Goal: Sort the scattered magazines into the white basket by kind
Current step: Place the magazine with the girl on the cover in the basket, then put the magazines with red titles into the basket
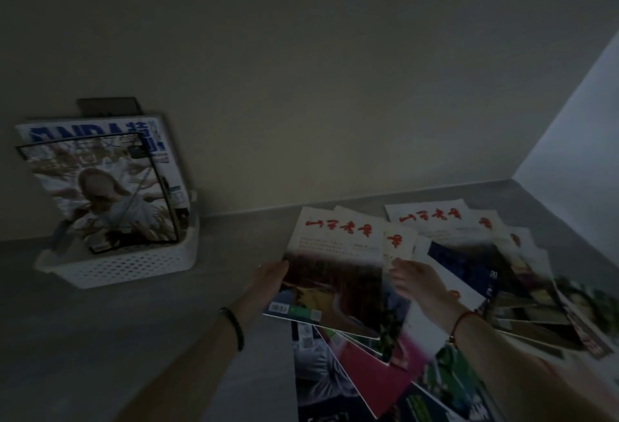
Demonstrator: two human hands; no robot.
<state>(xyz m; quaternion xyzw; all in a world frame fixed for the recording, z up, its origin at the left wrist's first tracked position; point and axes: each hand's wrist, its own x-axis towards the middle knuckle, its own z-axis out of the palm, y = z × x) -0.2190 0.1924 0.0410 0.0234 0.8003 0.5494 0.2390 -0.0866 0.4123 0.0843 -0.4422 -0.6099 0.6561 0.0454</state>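
A white perforated basket stands at the left on the grey surface, with two large magazines upright in it, leaning on the wall. A magazine with a red title and a dark lower cover is lifted off the scattered pile. My left hand grips its left edge. My right hand pinches its right edge. Several more magazines lie fanned out beneath and to the right, some with the same red title.
The grey surface runs along a plain wall and ends in a corner at the right. A dark flat object stands behind the basket. The light is dim.
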